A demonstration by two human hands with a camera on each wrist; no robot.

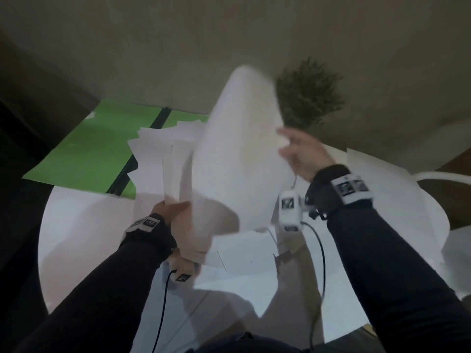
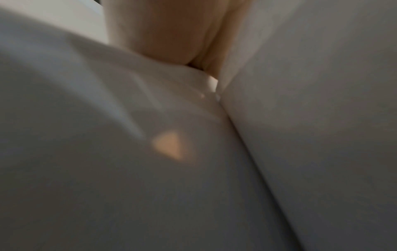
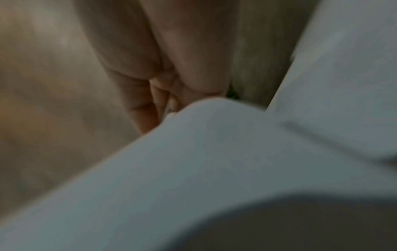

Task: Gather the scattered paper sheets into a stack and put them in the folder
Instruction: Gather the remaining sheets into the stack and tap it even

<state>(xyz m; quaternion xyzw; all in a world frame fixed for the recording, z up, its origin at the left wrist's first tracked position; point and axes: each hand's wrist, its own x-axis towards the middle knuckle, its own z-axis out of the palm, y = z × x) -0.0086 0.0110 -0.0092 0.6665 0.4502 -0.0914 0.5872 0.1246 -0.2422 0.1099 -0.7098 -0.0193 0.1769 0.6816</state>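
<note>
Folder (image 1: 84, 151) first: green, lying opened flat at the far left of the round white bench (image 1: 84, 238), its dark spine running down the middle, with a fan of loose white sheets (image 1: 158, 149) overlapping its right half — whether they sit inside it or merely across it cannot be told. The left hand (image 1: 173, 211) grips a bundle of sheets (image 1: 186, 174) by its near edge, thumb on top, holding it raised above the bench in front of the folder. The right hand (image 1: 300, 151) pinches the right edge of a single large sheet (image 1: 239, 154) that arches upward, blurred at its top, and stands between the two hands, just right of the bundle. More sheets lie flat on the bench: one (image 1: 244, 253) near the middle below the raised sheet, another (image 1: 397, 189) hanging over the right rim. A bushy green plant (image 1: 308, 95) shows behind the raised sheet, its base hidden by the right hand. The left wrist view is nearly filled by soft, out-of-focus paper (image 2: 300, 135) with part of the left hand (image 2: 163, 34) above it; the right wrist view shows curled fingers (image 3: 141, 105) meeting a curved sheet edge (image 3: 214, 135) — all of it smeared.
</note>
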